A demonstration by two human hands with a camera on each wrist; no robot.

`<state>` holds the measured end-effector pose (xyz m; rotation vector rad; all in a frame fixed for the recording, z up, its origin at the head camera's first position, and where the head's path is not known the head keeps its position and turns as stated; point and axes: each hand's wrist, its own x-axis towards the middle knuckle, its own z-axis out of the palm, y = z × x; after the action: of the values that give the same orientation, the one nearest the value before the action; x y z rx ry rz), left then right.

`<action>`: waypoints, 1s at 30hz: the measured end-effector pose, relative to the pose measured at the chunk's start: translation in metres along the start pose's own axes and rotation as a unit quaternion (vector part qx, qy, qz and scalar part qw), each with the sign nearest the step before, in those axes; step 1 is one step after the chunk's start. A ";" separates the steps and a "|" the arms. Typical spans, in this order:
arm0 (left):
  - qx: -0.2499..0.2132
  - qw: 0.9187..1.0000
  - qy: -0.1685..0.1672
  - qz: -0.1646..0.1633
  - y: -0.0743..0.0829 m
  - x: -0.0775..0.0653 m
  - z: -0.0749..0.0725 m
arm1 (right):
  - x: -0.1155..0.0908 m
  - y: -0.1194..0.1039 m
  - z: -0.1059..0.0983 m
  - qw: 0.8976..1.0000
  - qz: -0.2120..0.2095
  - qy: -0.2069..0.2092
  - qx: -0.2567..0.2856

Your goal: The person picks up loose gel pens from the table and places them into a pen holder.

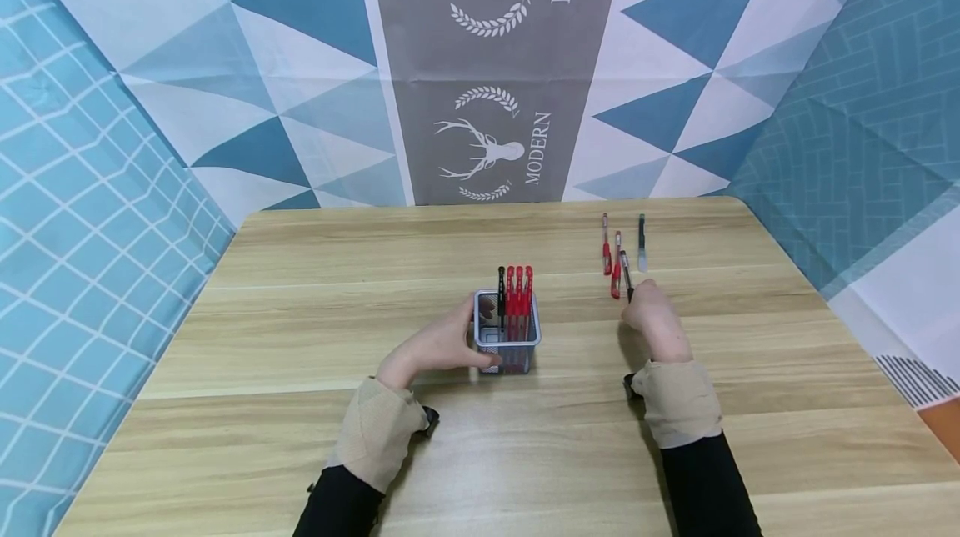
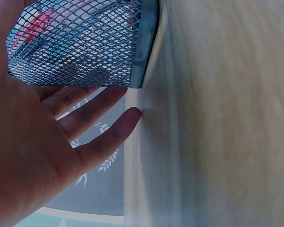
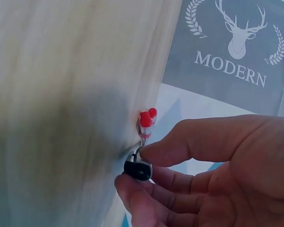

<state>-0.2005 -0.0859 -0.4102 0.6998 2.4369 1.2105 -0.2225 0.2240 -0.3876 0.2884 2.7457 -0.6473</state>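
A grey metal mesh pen holder (image 1: 507, 358) stands upright on the wooden table. In it lean one black pen (image 1: 501, 291) and three red pens (image 1: 519, 291), side by side along its right part. My left hand (image 1: 442, 341) grips the holder from the left, thumb at the front and fingers around the back. Seen from the left wrist, the fingers (image 2: 97, 144) reach along the mesh wall. At the right, my right hand (image 1: 656, 320) pinches a black-ended pen (image 3: 138, 169) between thumb and fingers, its other end pointing toward the back.
Two red pens (image 1: 606, 249) lie just left of the pinched one. A dark pen with a pale end (image 1: 642, 245) lies to its right. Behind the table (image 1: 315, 312) hangs a patterned cloth (image 1: 487, 62), with blue cloth at both sides.
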 end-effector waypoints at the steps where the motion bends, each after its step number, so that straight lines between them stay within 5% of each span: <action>1: 0.001 1.000 0.000 0.001 0.000 0.000 0.000 | -0.001 0.000 -0.001 1.000 0.004 -0.001 -0.001; 6: 0.012 1.000 0.004 0.005 0.001 0.001 0.000 | -0.009 0.000 -0.009 1.000 0.016 0.015 -0.007; 14: 0.017 1.000 0.005 0.005 0.000 0.002 0.000 | -0.011 0.001 -0.017 0.986 -0.006 0.161 -0.033; 30: 0.007 1.000 0.001 -0.006 0.001 0.000 0.000 | -0.027 -0.007 -0.025 0.926 -0.042 0.375 0.024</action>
<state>-0.2002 -0.0851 -0.4096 0.6872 2.4507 1.1915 -0.2055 0.2261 -0.3540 0.5225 3.4887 -0.7443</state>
